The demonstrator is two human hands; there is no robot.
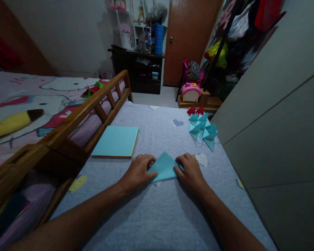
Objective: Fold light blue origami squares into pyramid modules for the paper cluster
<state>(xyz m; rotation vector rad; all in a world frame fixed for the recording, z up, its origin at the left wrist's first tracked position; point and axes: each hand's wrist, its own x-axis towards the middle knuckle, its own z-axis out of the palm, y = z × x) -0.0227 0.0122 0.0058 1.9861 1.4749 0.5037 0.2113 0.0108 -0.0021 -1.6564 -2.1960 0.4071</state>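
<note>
A light blue sheet of paper point(164, 166), folded to a triangle with its peak pointing away from me, is between my hands just above or on the bedspread. My left hand point(141, 169) pinches its left corner between thumb and fingers. On the opposite corner my right hand point(190, 171) is closed in the same way. A stack of square light blue paper point(116, 141) lies to the left, with a yellowish edge showing beneath. Several folded light blue paper pieces point(202, 128) and red folded pieces point(195, 111) stand at the far right.
A wooden bed rail point(94, 104) runs along the left, beside a patterned bed with a yellow plush point(13, 123). The pale cabinet point(274, 118) borders the right. Beyond the bedspread point(157, 212) are a dark shelf point(136, 69), a pink toy case point(191, 92) and a door point(189, 42).
</note>
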